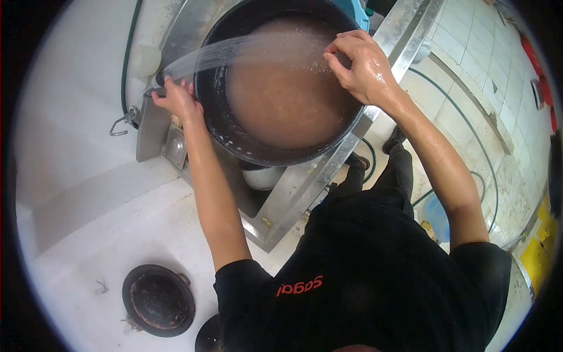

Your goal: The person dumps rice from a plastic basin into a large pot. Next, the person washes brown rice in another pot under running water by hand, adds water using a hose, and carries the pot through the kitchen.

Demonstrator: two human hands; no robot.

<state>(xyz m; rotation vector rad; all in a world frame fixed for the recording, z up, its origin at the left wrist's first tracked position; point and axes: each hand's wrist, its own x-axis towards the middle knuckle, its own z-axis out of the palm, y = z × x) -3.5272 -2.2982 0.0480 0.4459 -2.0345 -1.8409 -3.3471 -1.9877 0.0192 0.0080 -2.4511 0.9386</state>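
Observation:
A large black pot (234, 138) stands over the metal sink, filled with cloudy brownish water (287, 100). My left hand (180, 101) is at the pot's left side, its fingers around a spray nozzle (159, 77). From there a fan of water (217, 51) shoots rightward into the pot. Above the right part of the water, near the rim, is my wet right hand (362, 66). Its thumb and fingertips are pinched together; whatever they hold, if anything, cannot be made out.
Metal sink edges (293, 202) run around the pot. A metal hook (120, 124) and a green hose (128, 56) are on the left. Below lies a dark round lid-like object (158, 300). A blue container (437, 217) and hoses are on the tiled floor at right.

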